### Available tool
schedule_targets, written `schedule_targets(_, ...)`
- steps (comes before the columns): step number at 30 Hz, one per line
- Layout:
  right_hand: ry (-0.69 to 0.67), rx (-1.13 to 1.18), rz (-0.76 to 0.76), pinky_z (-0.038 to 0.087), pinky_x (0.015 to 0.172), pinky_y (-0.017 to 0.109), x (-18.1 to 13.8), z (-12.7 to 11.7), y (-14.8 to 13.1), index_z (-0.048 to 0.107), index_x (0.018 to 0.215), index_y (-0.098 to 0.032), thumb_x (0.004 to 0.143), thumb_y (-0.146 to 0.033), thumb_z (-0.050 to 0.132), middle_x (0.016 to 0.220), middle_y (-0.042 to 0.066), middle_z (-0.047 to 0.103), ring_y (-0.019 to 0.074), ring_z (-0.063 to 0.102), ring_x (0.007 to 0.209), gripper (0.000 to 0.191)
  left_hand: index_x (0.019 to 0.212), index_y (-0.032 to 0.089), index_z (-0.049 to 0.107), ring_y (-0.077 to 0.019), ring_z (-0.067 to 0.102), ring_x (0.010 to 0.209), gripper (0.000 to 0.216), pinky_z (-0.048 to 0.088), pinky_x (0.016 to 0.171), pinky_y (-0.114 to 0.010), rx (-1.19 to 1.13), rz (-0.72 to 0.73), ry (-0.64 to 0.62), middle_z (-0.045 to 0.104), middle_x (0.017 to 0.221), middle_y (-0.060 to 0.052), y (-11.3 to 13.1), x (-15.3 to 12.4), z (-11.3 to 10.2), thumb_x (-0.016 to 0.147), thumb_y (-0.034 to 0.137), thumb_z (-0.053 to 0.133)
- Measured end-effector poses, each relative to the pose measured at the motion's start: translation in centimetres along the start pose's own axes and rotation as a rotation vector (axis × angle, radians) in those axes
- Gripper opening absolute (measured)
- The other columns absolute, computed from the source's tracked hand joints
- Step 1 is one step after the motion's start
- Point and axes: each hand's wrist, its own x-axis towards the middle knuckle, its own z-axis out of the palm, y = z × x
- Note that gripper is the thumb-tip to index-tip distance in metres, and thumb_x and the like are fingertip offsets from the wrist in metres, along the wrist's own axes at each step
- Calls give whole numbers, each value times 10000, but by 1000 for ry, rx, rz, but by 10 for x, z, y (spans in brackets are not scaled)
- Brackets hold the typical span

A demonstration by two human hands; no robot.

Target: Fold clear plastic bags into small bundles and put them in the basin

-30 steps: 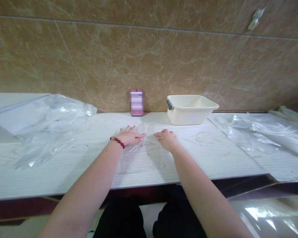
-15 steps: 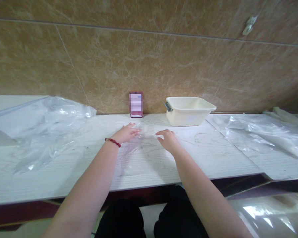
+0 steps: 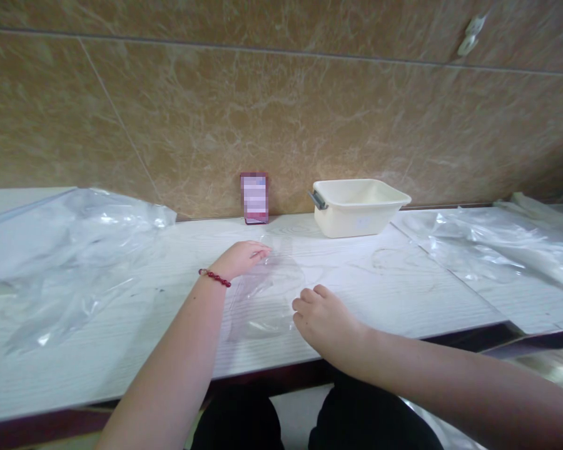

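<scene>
A thin clear plastic bag lies in front of me on the white wood-grain table. At its far end is my left hand, wearing a red bead bracelet, its fingers pressed together on the film. My right hand is curled closed at the bag's lower right edge, pinching the film; the fingertips are partly hidden under the knuckles. Between the two hands the film looks creased and lies nearly flat.
A cream plastic bin with a grey handle stands at the back. Beside it, a phone leans on the brown tiled wall. Piles of clear plastic bags lie left and right. The table's front edge is close to my legs.
My right hand has come down toward me along the bag's right side and its fingers have curled closed. The left hand has shifted slightly nearer, its fingers now drawn together.
</scene>
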Motion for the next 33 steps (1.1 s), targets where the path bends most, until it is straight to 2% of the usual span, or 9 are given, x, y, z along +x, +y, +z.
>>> schedule_targets(7,102,100,-17,331,636,305,5,-1,18,562,742,-134,726,-183,451,772,78,569,177,481,741,122,919,177,630,-177,534,942,402,361,851,-282,-196,-102,7,623,977,-47,2,-1,-3,774,436,358)
schedule_targets(10,130,288,60,337,656,268,14,-16,36,559,745,-148,686,-191,461,772,54,578,149,498,733,122,928,166,626,-193,526,967,520,347,871,-301,-518,-196,-40,615,996,-58,4,-3,-3,753,544,315)
schedule_targets(14,39,472,147,345,584,217,37,-38,68,558,733,-160,662,-214,461,727,26,596,119,518,660,132,934,118,616,-208,509,999,761,318,903,-336,-1083,-220,-91,598,1018,-108,-1,-6,-2,712,663,133)
schedule_targets(19,-76,724,207,377,551,185,71,-42,103,535,677,-163,675,-199,430,736,19,630,97,541,640,111,1011,128,582,-244,476,1037,924,275,925,-386,-1376,-195,-143,563,1073,-128,-15,-8,0,598,753,42)
schedule_targets(22,-161,916,290,408,528,179,88,-31,117,520,665,-155,681,-187,431,742,33,640,91,554,615,96,1068,122,544,-264,443,1069,927,269,923,-400,-1433,-200,-116,545,1095,-143,-21,-10,-1,582,767,87)
schedule_targets(24,-167,964,348,420,520,180,97,-21,124,518,638,-146,682,-188,445,724,43,637,93,556,606,96,1091,124,520,-274,448,1063,840,289,906,-408,-1450,-203,-78,534,1108,-152,-22,-13,-2,603,746,234)
schedule_targets(28,-56,1024,473,415,494,172,111,-2,129,530,699,-140,723,-232,462,720,49,628,95,560,605,116,1051,151,530,-237,528,968,543,356,856,-376,-1283,-318,17,566,1070,-123,-22,-14,-3,623,481,583)
schedule_targets(30,17,1114,574,415,487,171,113,5,129,514,818,-155,767,-309,438,784,51,626,92,569,612,180,967,143,569,-203,569,889,402,388,823,-349,-1121,-405,60,612,983,-104,-22,-11,-1,639,370,609)
schedule_targets(33,34,1293,669,427,488,179,106,13,128,452,961,-176,784,-451,388,901,72,609,95,582,636,333,903,131,592,-177,593,813,307,430,767,-330,-976,-487,120,638,908,-90,-22,-6,6,681,340,560)
